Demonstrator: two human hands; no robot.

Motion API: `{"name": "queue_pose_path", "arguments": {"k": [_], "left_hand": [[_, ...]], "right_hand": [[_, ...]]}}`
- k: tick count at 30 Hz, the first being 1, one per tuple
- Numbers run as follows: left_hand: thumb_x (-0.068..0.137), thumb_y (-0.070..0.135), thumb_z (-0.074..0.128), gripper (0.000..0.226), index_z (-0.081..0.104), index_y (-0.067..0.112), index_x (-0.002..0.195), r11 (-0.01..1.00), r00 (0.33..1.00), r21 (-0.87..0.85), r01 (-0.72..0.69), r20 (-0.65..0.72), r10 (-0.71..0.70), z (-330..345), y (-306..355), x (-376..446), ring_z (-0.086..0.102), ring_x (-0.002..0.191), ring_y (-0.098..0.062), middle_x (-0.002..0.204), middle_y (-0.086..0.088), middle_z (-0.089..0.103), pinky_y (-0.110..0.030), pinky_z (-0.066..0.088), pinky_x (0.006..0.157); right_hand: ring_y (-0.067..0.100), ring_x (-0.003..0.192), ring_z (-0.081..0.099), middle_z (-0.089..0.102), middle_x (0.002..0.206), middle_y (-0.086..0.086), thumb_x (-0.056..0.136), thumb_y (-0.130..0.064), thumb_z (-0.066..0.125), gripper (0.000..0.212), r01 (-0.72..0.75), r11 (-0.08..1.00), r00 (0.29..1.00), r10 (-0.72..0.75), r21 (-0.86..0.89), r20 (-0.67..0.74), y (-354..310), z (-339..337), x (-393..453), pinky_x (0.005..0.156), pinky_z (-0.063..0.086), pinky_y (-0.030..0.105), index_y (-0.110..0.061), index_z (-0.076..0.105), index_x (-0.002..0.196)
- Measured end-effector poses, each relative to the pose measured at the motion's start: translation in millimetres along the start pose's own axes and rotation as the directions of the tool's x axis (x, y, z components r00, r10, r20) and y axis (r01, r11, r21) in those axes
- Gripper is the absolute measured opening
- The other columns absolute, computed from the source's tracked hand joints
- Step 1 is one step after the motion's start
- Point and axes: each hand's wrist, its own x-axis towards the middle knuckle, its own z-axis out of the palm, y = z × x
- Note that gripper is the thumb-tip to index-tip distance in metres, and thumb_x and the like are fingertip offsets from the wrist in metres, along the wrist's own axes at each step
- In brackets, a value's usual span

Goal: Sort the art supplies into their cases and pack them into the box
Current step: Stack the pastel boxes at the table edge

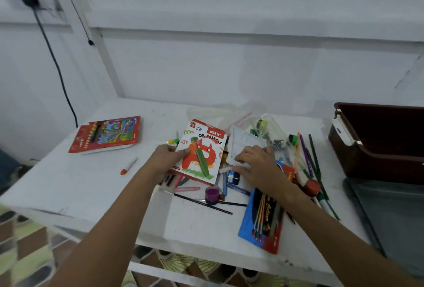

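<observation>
My left hand (164, 159) grips the left edge of an oil pastels box (202, 151), white with an orange cat, held tilted over the table. My right hand (257, 163) rests on a clear plastic pastel tray (245, 143) just right of the box, fingers pinching its near edge. Loose pastels, pencils and brushes lie scattered beneath and around both hands. A purple paint pot (212, 194) stands in front of the box. A blue and red brush pack (263, 220) lies under my right forearm. The dark brown storage box (376, 142) stands open at the right.
A red coloured-pencil case (105, 134) lies at the table's (91, 186) back left, with an orange-tipped crayon (128, 167) in front of it. A grey lid (390, 215) lies below the brown box. A black cable (57, 69) hangs on the left wall. Patterned floor shows below the table edge.
</observation>
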Motion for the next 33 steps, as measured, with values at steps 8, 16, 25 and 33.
{"name": "queue_pose_path", "arguments": {"k": [8,16,25,33], "left_hand": [[0.090,0.024,0.065,0.042,0.051,0.007,0.126,0.956,0.996,-0.290,-0.049,-0.086,0.026,-61,-2,1,0.071,0.087,-0.023,0.097,-0.010,0.073,-0.036,0.059,0.066],[0.093,0.013,0.057,0.014,0.059,0.019,0.105,0.854,0.935,-0.489,-0.177,-0.356,-0.010,-155,-8,-11,0.070,0.089,-0.024,0.097,-0.004,0.073,-0.042,0.057,0.078],[0.093,0.011,0.056,0.004,0.057,0.015,0.094,0.668,0.794,-0.642,-0.375,-0.595,-0.126,-247,-19,5,0.068,0.092,-0.023,0.097,-0.004,0.070,-0.040,0.056,0.083],[0.089,0.001,0.060,0.013,0.058,0.001,0.102,0.652,0.897,-0.735,-0.188,-0.399,-0.192,-245,-26,59,0.068,0.079,-0.024,0.093,-0.013,0.069,-0.038,0.058,0.074]], "right_hand": [[0.018,0.080,0.057,0.065,0.086,0.006,0.081,-0.024,0.068,0.024,0.112,0.959,0.994,-0.110,0.259,-0.021,-39,-2,51,0.072,0.040,0.023,-0.003,0.070,0.093],[0.021,0.081,0.061,0.066,0.088,0.002,0.082,-0.018,0.068,0.010,0.300,0.912,0.954,-0.281,0.279,-0.105,-111,32,138,0.073,0.050,0.035,-0.009,0.071,0.087],[0.024,0.093,0.057,0.064,0.097,0.005,0.083,-0.006,0.066,0.011,0.308,0.895,0.939,-0.340,0.322,0.046,-178,124,230,0.079,0.041,0.023,-0.007,0.072,0.092],[0.005,0.092,0.033,0.041,0.104,-0.001,0.082,0.001,0.066,0.020,0.159,0.920,0.969,-0.215,0.357,0.121,-183,182,260,0.072,0.032,0.005,-0.009,0.073,0.098]]}}
